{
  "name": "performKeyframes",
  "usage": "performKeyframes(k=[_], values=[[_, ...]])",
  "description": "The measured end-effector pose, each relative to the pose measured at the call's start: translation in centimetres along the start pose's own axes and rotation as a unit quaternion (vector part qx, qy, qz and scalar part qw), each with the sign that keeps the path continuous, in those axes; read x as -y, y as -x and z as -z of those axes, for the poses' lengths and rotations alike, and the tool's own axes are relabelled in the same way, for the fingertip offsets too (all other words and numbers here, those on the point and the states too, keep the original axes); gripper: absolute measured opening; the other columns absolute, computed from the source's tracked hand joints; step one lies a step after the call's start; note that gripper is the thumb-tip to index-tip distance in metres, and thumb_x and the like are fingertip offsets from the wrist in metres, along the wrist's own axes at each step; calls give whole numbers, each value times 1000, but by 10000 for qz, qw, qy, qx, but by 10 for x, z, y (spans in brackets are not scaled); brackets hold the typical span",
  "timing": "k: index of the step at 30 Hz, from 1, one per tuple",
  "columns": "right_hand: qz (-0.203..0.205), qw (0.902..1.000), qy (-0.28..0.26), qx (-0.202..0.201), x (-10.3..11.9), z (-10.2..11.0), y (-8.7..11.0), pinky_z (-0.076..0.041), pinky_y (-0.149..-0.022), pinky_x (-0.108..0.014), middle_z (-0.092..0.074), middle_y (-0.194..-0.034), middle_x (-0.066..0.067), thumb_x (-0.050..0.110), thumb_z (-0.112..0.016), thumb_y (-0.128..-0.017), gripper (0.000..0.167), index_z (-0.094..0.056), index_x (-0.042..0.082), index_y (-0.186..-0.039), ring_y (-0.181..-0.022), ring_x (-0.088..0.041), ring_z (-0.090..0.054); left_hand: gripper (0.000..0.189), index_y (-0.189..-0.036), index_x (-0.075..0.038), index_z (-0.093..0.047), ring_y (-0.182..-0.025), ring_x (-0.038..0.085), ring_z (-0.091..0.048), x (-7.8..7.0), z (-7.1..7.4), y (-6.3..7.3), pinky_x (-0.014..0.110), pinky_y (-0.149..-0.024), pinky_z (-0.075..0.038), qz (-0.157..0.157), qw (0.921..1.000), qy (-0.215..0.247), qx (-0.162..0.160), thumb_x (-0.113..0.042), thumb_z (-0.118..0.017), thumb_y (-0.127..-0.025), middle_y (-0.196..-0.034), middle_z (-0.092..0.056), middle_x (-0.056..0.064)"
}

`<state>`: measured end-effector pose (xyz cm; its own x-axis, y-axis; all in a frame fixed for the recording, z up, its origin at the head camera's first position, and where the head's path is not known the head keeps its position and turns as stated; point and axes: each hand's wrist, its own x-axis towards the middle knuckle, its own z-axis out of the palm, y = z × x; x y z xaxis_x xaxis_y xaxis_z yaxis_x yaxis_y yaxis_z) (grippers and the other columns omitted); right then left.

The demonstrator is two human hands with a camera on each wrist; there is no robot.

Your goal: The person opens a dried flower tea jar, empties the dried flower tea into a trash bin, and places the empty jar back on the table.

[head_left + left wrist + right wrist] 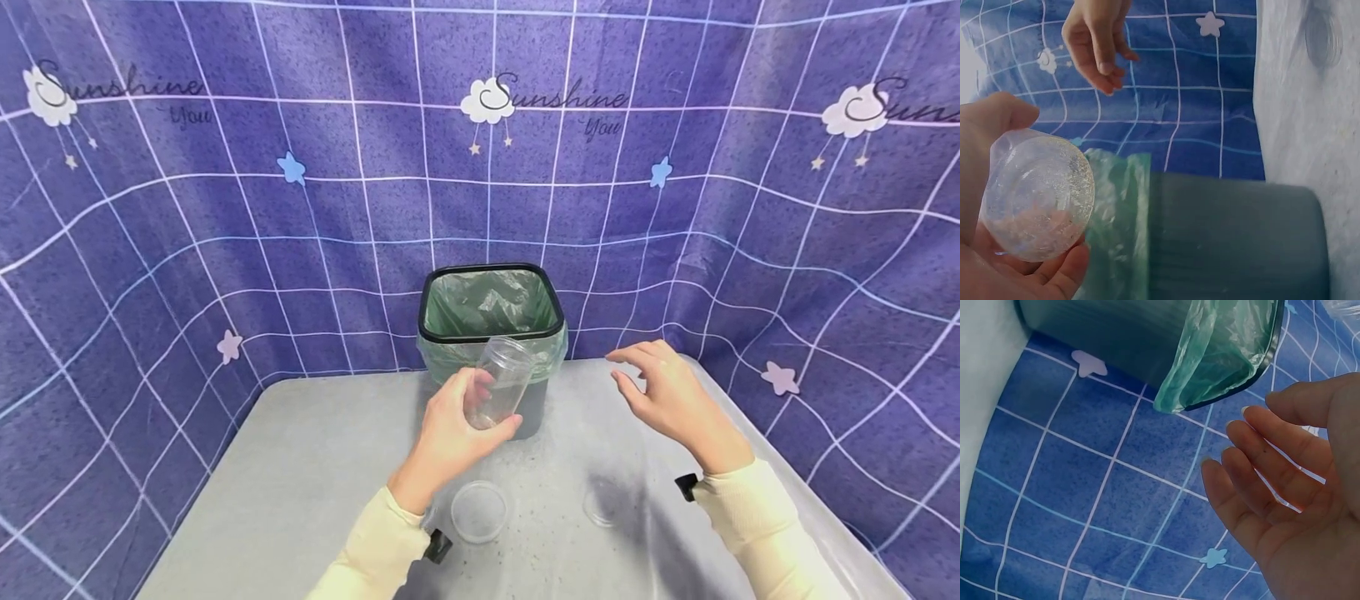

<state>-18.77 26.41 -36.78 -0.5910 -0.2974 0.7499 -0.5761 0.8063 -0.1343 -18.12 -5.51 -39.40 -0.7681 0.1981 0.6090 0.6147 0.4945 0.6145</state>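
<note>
My left hand (457, 425) grips a clear plastic jar (506, 387) around its side, with the thumb below and the fingers behind. The jar tilts, its threaded mouth up and to the right, overlapping the front rim of the bin (495, 338) in the head view. From the left wrist, the round base of the jar (1038, 197) shows fine flecks on one side. My right hand (663, 392) hovers to the right of the bin, fingers loosely bent and holding nothing. In the right wrist view its fingers (1272, 456) are spread beside the green liner (1235, 369).
The dark grey bin stands at the back of the grey-white table (322, 467), its liner folded over the black rim. A clear round lid (478, 512) lies in front of it, another clear round piece (602, 505) farther right. A purple-blue gridded curtain (360, 208) surrounds the table's back and sides.
</note>
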Motion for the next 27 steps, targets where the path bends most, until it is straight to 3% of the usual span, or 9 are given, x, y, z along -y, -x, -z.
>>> performKeyframes(k=[12, 19, 27], values=[[-21, 9999, 136, -34, -4, 2, 8, -50, -69, -38, -75, -98, -9, 4, -75, -85, 22, -77, 4, -107, -81, -20, -57, 59, -121, -17, -63, -94, 14, -64, 4, -26, 15, 35, -84, -52, 413, 9980, 294, 385, -34, -91, -72, -103, -70, -4], [-11, 9999, 165, -34, -9, 3, 13, -44, -68, -37, -73, -93, -8, 2, -75, -84, 24, -77, 3, -108, -78, -19, -53, 59, -122, -22, -61, -100, 14, -68, 8, -39, 23, 37, -92, -54, 765, 9928, 610, 694, -34, -90, -73, -105, -70, -6], [186, 9997, 88, -123, -16, -2, 18, -47, -82, -46, -75, -100, -12, 0, -76, -81, 23, -76, 1, -104, -87, -31, -63, 49, -108, -24, -60, -97, 13, -64, 19, -60, 32, 33, -86, -51, 927, 9901, 367, 984, -37, -89, -70, -101, -68, -9]])
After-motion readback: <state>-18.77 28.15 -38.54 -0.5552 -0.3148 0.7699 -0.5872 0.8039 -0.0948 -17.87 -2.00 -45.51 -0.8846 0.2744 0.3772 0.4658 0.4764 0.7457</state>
